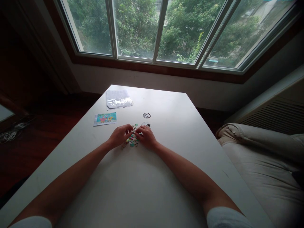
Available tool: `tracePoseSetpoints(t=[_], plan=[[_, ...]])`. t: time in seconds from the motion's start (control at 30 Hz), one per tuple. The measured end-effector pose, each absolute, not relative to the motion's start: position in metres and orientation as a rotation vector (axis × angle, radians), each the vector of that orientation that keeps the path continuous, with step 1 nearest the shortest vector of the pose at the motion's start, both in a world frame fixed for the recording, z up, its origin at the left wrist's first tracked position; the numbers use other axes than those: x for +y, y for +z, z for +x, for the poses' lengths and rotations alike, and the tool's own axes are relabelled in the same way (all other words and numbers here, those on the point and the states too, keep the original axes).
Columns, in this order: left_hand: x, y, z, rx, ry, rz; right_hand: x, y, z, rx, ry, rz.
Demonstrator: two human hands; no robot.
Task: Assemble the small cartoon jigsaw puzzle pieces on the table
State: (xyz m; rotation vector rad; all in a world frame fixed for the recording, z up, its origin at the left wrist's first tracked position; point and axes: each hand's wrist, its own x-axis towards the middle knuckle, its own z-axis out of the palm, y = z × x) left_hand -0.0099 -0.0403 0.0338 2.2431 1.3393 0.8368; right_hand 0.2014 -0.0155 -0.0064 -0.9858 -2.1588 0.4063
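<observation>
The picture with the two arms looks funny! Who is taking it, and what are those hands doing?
There's no machine here, just a person with bare hands. The camera sits on their head, looking forward and down, so you see nearly what they see. The left hand and right hand meet over a pile of small colourful pieces on a white table. Their fingers touch the pile, but it's too small to tell whether a piece is pinched. Farther back lie a colourful card, a shiny plastic bag and two round things. Behind the table is a window with trees outside.
</observation>
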Motion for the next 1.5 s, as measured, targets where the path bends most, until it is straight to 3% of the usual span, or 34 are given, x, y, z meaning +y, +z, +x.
tracePoseSetpoints(t=[0.33, 0.53, 0.83, 1.0, 1.17, 1.5], plan=[[-0.045, 0.033, -0.006, 1.154, 0.751, 2.252, -0.015, -0.007, 0.201, -2.143, 0.395, -1.069], [-0.041, 0.034, -0.014, 1.298, 0.723, 2.373, -0.014, -0.006, 0.203, -2.145, 0.423, -1.035], [-0.036, 0.030, -0.032, 1.120, 0.460, 2.608, -0.001, -0.010, 0.219, -2.022, 0.292, -1.391], [-0.037, 0.013, -0.030, 1.082, 0.310, 2.665, -0.002, -0.010, 0.219, -2.197, 0.284, -1.271], [-0.040, 0.000, -0.014, 1.237, 0.388, 2.683, -0.002, -0.015, 0.216, -2.184, 0.409, -1.159], [-0.038, 0.007, -0.007, 1.367, 0.563, 2.630, 0.000, -0.016, 0.215, -2.208, 0.257, -1.309]])
